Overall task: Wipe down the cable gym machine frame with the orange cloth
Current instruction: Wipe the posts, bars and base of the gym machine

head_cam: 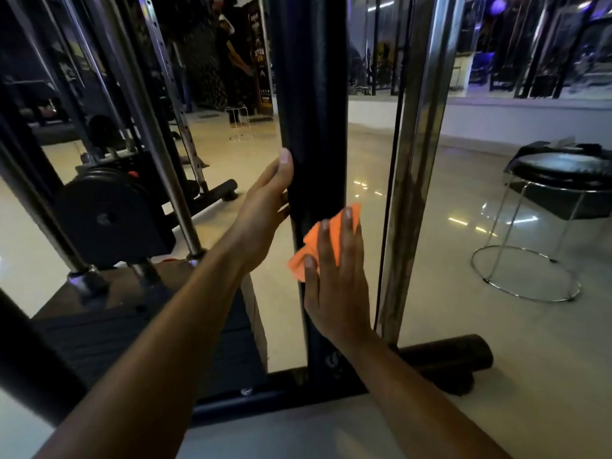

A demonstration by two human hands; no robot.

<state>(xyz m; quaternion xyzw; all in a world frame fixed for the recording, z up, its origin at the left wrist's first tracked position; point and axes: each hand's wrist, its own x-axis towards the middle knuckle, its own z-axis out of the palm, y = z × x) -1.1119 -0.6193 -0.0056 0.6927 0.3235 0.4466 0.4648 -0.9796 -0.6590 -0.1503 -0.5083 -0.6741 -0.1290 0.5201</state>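
A black upright post (311,111) of the cable machine frame stands in the middle of the head view. My left hand (265,207) grips the post's left edge, thumb up along it. Lower down, my right hand (334,276) presses the orange cloth (314,240) flat against the post's front face, fingers spread over the cloth. The post meets a black base bar (443,359) on the floor.
A chrome guide rod (414,160) and a thin black cable (390,193) run just right of the post. The weight stack and plates (109,213) sit at left. A black stool with chrome legs (559,180) stands at right on the glossy tiled floor.
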